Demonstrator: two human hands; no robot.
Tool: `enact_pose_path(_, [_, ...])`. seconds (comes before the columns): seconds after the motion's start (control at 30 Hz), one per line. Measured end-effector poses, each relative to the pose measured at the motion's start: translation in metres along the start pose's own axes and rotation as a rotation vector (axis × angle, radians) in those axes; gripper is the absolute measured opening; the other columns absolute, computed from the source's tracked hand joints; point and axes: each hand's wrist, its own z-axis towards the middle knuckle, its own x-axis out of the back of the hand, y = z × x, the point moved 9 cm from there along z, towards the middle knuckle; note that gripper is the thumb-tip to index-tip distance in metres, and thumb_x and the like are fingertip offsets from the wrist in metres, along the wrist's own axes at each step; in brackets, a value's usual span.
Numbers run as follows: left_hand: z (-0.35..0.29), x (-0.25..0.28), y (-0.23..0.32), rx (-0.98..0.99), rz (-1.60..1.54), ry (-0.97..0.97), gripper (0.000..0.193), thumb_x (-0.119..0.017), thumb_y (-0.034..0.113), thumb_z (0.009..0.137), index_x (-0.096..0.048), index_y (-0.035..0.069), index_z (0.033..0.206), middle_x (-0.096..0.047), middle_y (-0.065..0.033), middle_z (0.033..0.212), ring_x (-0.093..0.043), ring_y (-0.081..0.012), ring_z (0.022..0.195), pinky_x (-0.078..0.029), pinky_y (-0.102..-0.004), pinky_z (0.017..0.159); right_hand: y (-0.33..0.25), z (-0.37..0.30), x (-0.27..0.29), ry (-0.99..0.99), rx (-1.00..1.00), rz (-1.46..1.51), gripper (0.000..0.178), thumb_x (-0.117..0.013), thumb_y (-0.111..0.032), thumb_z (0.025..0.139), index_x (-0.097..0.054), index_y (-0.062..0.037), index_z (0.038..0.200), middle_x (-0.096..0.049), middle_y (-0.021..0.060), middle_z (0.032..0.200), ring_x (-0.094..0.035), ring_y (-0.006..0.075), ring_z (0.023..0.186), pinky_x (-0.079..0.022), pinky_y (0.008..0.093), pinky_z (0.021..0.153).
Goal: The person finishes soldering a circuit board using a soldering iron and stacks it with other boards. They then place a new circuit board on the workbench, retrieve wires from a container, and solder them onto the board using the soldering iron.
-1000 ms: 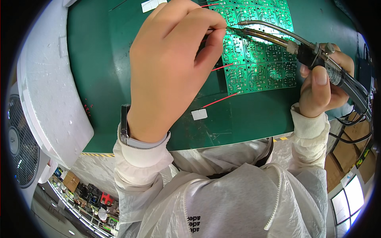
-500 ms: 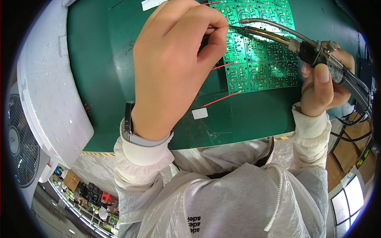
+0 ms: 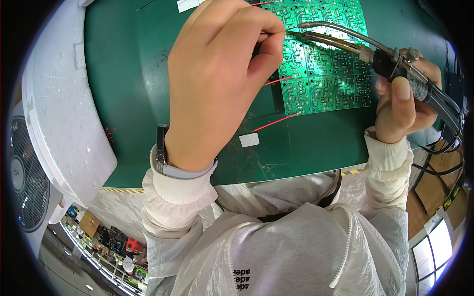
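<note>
Soldering iron (image 3: 335,42) points leftward, its long axis slanting slightly away from the worktop's (image 3: 128,89) near edge, with its tip just right of the left hand's (image 3: 222,74) fingertips, over the left part of the green circuit-board panel (image 3: 316,89), which lies in from that edge. Left hand is nearer the tip, back upward, thumb and index finger pinched on a thin dark strand (image 3: 265,34) (its end is too small to make out); right hand (image 3: 405,106) wraps the iron's handle, thumb pointing away from the near edge.
</note>
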Motion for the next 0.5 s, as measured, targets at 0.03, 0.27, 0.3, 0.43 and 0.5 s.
enact_pose_path(0.03, [0.0014,-0.0031,0.0033,-0.034,0.055,-0.065,0.015,-0.062,-0.006,0.063,-0.056,0.002,0.074,-0.054,-0.0028,0.068,-0.049,-0.0088,0.058,-0.04,-0.019,0.053,0.0006,-0.0002,0.0,-0.002,0.001,0.002,0.033,-0.067,-0.017,0.07,-0.049,0.0055,0.087,-0.055,0.0096,0.074,-0.048,0.0106,0.06,-0.038,0.0198,0.056])
enact_pose_path(0.27, [0.0053,-0.0081,0.0032,-0.019,0.08,-0.176,0.014,-0.063,-0.006,0.066,-0.057,0.002,0.075,-0.055,-0.0008,0.07,-0.047,-0.006,0.057,-0.039,-0.017,0.052,-0.0037,0.0007,0.0009,0.0,0.04,0.009,0.034,-0.068,-0.016,0.07,-0.048,0.0062,0.088,-0.055,0.0114,0.075,-0.049,0.012,0.061,-0.039,0.0207,0.058])
enact_pose_path(0.3, [0.0063,-0.0077,0.0049,-0.018,0.082,-0.176,0.014,-0.063,-0.006,0.066,-0.057,0.002,0.075,-0.055,-0.0008,0.07,-0.047,-0.006,0.057,-0.039,-0.017,0.052,-0.0037,0.0007,0.0008,-0.012,0.015,-0.098,0.032,-0.065,-0.014,0.069,-0.048,0.0048,0.089,-0.054,0.0134,0.078,-0.049,0.0132,0.058,-0.041,0.0192,0.051])
enact_pose_path(0.43, [0.0036,-0.0071,0.0044,-0.055,0.082,-0.167,0.013,-0.063,-0.006,0.067,-0.057,0.001,0.076,-0.056,-0.002,0.071,-0.048,-0.0063,0.058,-0.04,-0.0164,0.053,0.0021,-0.0031,0.0019,0.033,-0.092,0.029,0.031,-0.062,-0.012,0.068,-0.047,0.0034,0.09,-0.052,0.0152,0.082,-0.05,0.0142,0.055,-0.043,0.0175,0.045])
enact_pose_path(0.5, [0.0051,-0.0037,0.008,-0.087,0.016,-0.12,0.012,-0.062,-0.006,0.067,-0.057,0.0,0.077,-0.056,-0.0024,0.071,-0.048,-0.0065,0.058,-0.04,-0.0162,0.054,0.0032,-0.0032,0.0027,0.029,-0.097,0.035,0.031,-0.062,-0.012,0.068,-0.047,0.0035,0.09,-0.052,0.0154,0.082,-0.05,0.0143,0.054,-0.044,0.0177,0.045])
